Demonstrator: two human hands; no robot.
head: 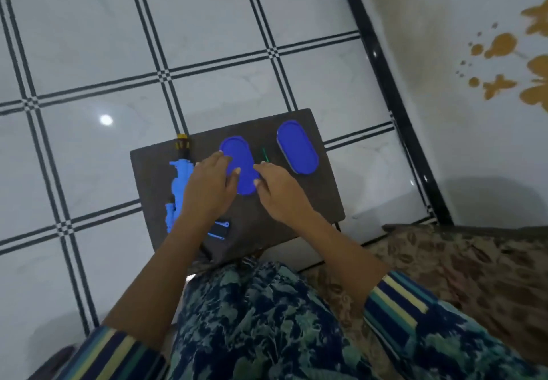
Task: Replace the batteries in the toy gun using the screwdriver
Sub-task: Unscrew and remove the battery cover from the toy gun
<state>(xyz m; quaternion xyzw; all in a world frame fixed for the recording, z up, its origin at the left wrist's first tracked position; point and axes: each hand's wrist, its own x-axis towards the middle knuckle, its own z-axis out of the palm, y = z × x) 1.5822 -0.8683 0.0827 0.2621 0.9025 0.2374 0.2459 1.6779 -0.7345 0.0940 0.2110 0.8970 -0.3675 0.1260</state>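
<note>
I judge we've barely started: the toy gun [179,184] lies untouched centre-left, the green screwdriver [264,155] idle mid-frame. Left hand [207,189] and right hand [278,192] seem to grip the blue oval container [237,154] by its lid edges, though it's blurred.

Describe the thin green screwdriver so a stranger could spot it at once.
Find the small dark table on the tiled floor. On it, the thin green screwdriver lies in the gap between the left blue oval container, gripped by the left hand and right hand, and the right blue oval container. It is the only green, stick-like thing there; its neighbours are broad and blue.
</note>
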